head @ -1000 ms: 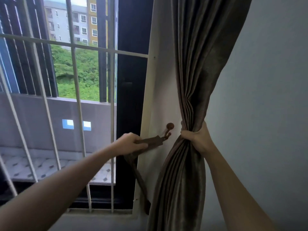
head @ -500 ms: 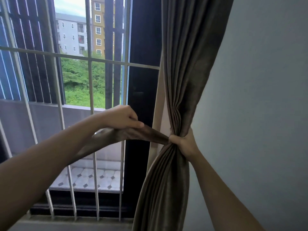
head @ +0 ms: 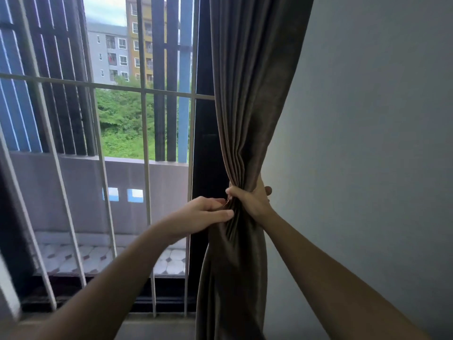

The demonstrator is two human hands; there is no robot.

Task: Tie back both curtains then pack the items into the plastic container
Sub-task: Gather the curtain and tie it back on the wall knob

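A brown curtain (head: 252,99) hangs at the right side of the window, bunched into a narrow waist at mid-height. My right hand (head: 250,201) grips that bunched waist from the right, fingers wrapped round the folds. My left hand (head: 203,213) is at the left of the same waist, its fingers curled and its fingertips pinching fabric there. The tie-back strap is mostly hidden under my left hand, and I cannot make it out from the curtain. The wall hook is hidden behind the curtain.
White metal window bars (head: 144,168) stand to the left, with a dark window frame (head: 203,148) just beside the curtain. A plain grey wall (head: 367,155) fills the right. A balcony and buildings lie beyond the glass.
My left hand pulled the tie-back strap off the hook area, stretched it out leftward, then brought it in against the curtain's waist. The curtain now covers the hook. My right hand kept its grip.
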